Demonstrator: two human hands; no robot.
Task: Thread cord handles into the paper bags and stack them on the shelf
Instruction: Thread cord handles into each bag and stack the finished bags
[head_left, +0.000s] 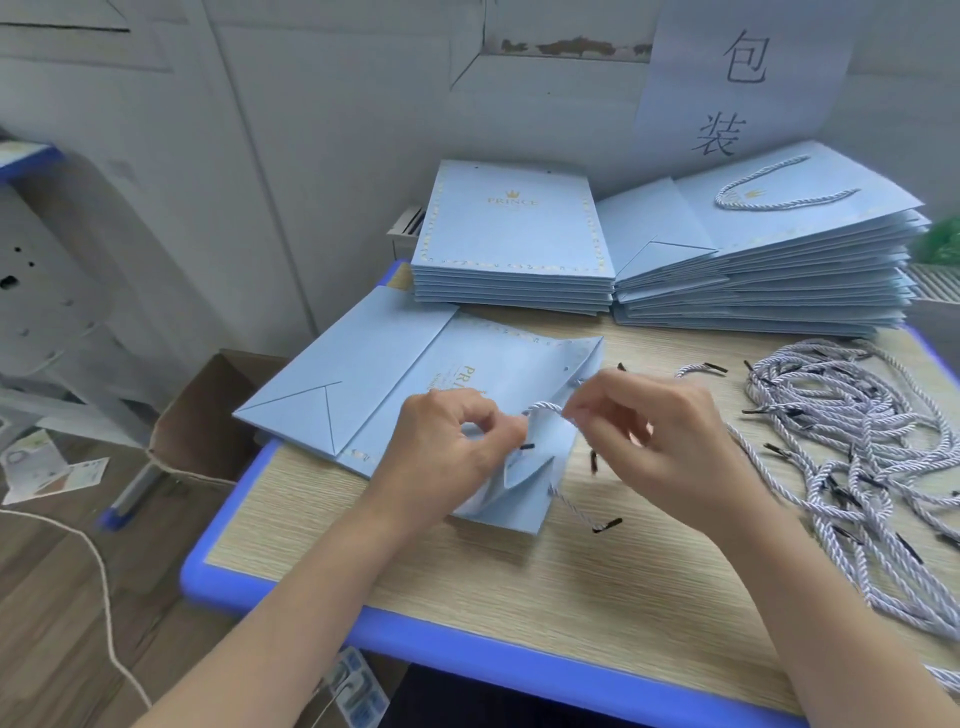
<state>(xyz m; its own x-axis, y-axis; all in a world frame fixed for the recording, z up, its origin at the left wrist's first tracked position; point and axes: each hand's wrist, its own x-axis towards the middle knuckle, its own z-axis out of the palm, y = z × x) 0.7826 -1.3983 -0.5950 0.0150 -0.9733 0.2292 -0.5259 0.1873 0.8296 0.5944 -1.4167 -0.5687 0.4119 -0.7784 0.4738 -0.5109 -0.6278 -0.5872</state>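
Blue paper bag (415, 374) lay flat mid-worktop (519, 582), mouth open; left hand (441, 447) fingers pinched its rim, right hand (644, 436) fingers clamped on white cord (545, 410); loose cords (852, 457) right of bag, bag stacks (514, 244) behind

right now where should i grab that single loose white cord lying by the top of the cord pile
Pinch the single white twisted cord at its stiff black tip, coming from above and the right: it lies flat on the wood-grain table, apart from the tangled pile.
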